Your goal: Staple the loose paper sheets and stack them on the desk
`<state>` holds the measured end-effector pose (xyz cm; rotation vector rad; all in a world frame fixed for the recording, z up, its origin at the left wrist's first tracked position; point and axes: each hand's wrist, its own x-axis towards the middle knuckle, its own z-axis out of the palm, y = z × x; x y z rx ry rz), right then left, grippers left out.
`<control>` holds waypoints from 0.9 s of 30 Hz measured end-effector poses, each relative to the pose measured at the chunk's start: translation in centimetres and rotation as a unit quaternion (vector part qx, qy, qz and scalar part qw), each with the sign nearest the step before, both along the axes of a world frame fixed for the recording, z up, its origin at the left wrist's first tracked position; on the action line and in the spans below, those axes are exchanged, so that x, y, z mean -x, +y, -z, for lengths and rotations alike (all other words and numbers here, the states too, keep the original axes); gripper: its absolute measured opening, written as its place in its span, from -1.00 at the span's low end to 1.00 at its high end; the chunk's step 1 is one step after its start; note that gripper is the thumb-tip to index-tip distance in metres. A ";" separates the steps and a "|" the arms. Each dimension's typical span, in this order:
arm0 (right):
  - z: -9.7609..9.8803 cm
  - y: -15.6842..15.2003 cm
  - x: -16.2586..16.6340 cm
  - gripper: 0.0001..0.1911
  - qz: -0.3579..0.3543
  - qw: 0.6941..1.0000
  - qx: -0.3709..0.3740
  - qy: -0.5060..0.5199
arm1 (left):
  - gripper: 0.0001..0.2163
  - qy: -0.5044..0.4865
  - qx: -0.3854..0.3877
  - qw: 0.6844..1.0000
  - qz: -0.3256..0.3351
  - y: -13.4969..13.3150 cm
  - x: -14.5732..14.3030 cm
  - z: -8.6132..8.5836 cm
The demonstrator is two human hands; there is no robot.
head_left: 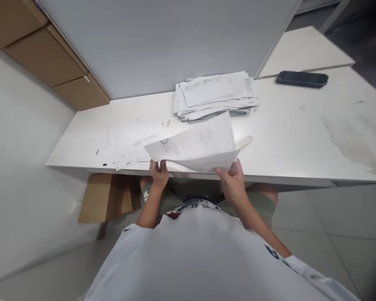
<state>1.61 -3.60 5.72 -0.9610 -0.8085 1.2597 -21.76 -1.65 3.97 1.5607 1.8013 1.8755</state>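
Observation:
I hold a printed sheet of paper [197,146] just above the near edge of the white desk [301,133]. My left hand [159,173] pinches its near left corner, fingers closed on it. At the sheet's near right edge, my right hand [233,184] grips it from below with the thumb on top. The sheet curves upward toward the right. Flat printed papers [128,144] lie on the desk to the left, partly under the held sheet. A thick, untidy stack of papers [214,94] sits farther back, against the grey partition.
A dark phone [301,79] lies on the desk at the far right. A grey partition panel [163,42] stands behind the desk. Brown cardboard [103,196] leans under the desk at the left, and more cardboard boxes [44,54] stand at the far left.

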 end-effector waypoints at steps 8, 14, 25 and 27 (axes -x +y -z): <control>4.3 5.5 -2.1 -0.32 -0.003 0.980 -0.079 -0.182 | -0.55 0.000 -0.059 0.997 0.058 4.4 -0.9 0.6; 5.7 6.5 -1.5 -0.25 -0.014 0.979 -0.084 -0.185 | -0.50 -0.062 -0.013 0.996 0.055 4.6 0.4 2.5; 4.1 7.7 0.4 -0.67 -0.010 0.994 -0.065 -0.092 | -0.58 -0.094 -0.035 0.993 0.066 4.4 0.3 2.1; 4.1 7.5 0.1 -0.71 -0.019 0.994 -0.059 -0.095 | -0.61 -0.094 -0.051 0.992 0.060 4.5 0.2 1.9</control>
